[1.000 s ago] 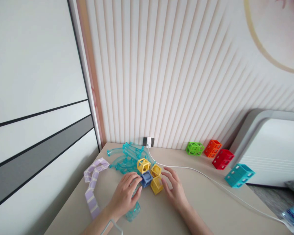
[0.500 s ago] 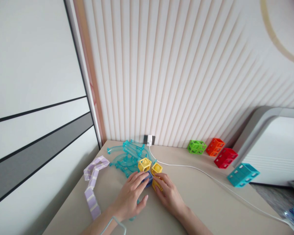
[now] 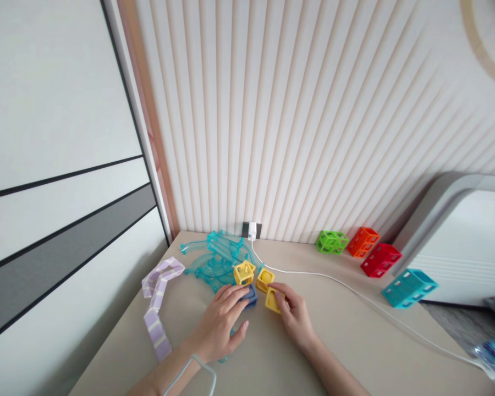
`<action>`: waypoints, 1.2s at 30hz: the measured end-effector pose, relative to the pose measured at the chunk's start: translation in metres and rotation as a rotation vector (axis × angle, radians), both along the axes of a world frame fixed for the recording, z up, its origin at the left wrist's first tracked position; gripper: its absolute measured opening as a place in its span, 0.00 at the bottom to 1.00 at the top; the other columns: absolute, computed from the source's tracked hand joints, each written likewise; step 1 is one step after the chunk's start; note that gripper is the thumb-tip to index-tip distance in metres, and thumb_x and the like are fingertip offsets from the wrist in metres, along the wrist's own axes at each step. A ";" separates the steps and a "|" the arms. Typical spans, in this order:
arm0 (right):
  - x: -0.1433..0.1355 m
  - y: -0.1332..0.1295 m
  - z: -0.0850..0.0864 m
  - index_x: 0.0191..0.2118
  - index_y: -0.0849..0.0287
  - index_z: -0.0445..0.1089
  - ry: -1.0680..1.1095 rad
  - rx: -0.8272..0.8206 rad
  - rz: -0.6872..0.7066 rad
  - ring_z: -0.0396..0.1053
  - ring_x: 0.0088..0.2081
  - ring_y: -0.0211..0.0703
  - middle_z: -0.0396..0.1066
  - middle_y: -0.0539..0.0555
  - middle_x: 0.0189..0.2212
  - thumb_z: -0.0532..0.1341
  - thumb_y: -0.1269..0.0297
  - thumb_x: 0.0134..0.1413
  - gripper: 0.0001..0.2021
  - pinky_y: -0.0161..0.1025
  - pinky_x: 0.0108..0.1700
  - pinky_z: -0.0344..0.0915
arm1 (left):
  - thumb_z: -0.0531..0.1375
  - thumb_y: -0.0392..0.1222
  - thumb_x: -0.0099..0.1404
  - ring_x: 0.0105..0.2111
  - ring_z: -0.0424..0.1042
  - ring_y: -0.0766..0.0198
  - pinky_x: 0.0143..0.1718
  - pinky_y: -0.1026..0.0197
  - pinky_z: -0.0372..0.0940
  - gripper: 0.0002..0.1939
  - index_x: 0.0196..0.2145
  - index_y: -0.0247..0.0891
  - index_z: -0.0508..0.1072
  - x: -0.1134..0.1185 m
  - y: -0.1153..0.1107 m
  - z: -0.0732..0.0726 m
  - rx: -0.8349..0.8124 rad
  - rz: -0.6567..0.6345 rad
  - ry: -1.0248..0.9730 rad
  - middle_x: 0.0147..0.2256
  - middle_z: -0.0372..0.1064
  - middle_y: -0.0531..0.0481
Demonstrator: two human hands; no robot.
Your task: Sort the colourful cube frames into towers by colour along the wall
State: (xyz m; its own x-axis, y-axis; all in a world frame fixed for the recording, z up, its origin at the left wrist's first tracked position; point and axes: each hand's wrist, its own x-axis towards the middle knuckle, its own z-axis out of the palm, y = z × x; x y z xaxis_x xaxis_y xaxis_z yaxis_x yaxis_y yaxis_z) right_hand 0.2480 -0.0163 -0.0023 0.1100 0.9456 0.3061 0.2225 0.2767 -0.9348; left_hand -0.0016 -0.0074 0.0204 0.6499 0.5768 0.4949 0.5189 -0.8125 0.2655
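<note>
My right hand (image 3: 296,319) pinches a yellow cube (image 3: 274,300) between thumb and fingers at the table's middle. Just behind it sits a second yellow cube (image 3: 265,279), and a third yellow cube (image 3: 244,272) stands a little to the left. A blue cube (image 3: 251,295) lies under the fingertips of my left hand (image 3: 221,322), whose thumb is spread away. Clear teal track pieces (image 3: 218,258) are heaped behind my left hand. Part of another teal piece shows beneath that hand.
A purple-and-white folded strip (image 3: 155,308) lies on the left of the table. At the right stand green (image 3: 331,242), orange (image 3: 362,242), red (image 3: 380,260) and teal blocks (image 3: 410,288). A white cable (image 3: 325,274) runs from a wall charger (image 3: 252,231) across the table.
My right hand has moved slightly right, drawing the yellow cube away from the blue one. My left hand stays on the blue cube. The camera view has shifted a little.
</note>
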 end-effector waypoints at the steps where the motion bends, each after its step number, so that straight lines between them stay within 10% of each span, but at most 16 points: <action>1: 0.001 0.001 0.000 0.43 0.55 0.82 0.094 -0.056 -0.035 0.77 0.45 0.57 0.81 0.60 0.43 0.65 0.43 0.59 0.20 0.48 0.48 0.74 | 0.59 0.37 0.64 0.61 0.67 0.49 0.63 0.44 0.65 0.22 0.57 0.39 0.72 0.000 0.000 0.000 0.005 0.004 -0.011 0.60 0.69 0.41; 18: -0.010 0.005 0.031 0.40 0.55 0.78 0.558 -0.134 -0.005 0.79 0.39 0.54 0.82 0.58 0.39 0.71 0.47 0.51 0.18 0.45 0.39 0.75 | 0.58 0.44 0.72 0.59 0.69 0.47 0.60 0.44 0.68 0.32 0.69 0.39 0.55 0.006 0.006 0.010 0.056 -0.046 -0.096 0.58 0.69 0.37; 22: -0.039 0.013 0.064 0.42 0.54 0.77 0.471 -0.064 0.066 0.77 0.37 0.48 0.81 0.55 0.39 0.70 0.47 0.54 0.17 0.41 0.39 0.74 | 0.61 0.44 0.71 0.61 0.66 0.49 0.61 0.46 0.67 0.35 0.70 0.40 0.52 0.028 0.021 0.039 -0.089 -0.033 -0.271 0.61 0.65 0.36; 27: -0.072 0.039 0.104 0.44 0.55 0.75 0.379 0.067 0.026 0.77 0.41 0.48 0.80 0.55 0.41 0.64 0.45 0.60 0.18 0.42 0.45 0.74 | 0.59 0.31 0.64 0.51 0.73 0.54 0.54 0.52 0.69 0.20 0.53 0.42 0.73 0.042 0.055 0.078 -0.312 0.006 -0.663 0.49 0.73 0.44; 32: -0.077 0.063 0.105 0.53 0.59 0.72 0.014 0.073 -0.085 0.75 0.48 0.49 0.76 0.61 0.50 0.53 0.47 0.68 0.23 0.44 0.51 0.71 | 0.60 0.36 0.58 0.37 0.74 0.59 0.38 0.62 0.68 0.09 0.38 0.39 0.75 0.035 0.096 0.085 -0.566 0.208 -1.009 0.36 0.75 0.49; 36: -0.064 0.065 0.095 0.51 0.57 0.76 -0.334 -0.091 0.109 0.74 0.50 0.53 0.76 0.59 0.48 0.59 0.52 0.63 0.18 0.47 0.52 0.70 | 0.61 0.44 0.55 0.27 0.72 0.63 0.29 0.64 0.65 0.08 0.32 0.39 0.73 0.032 0.116 0.079 -0.720 0.219 -1.099 0.27 0.73 0.53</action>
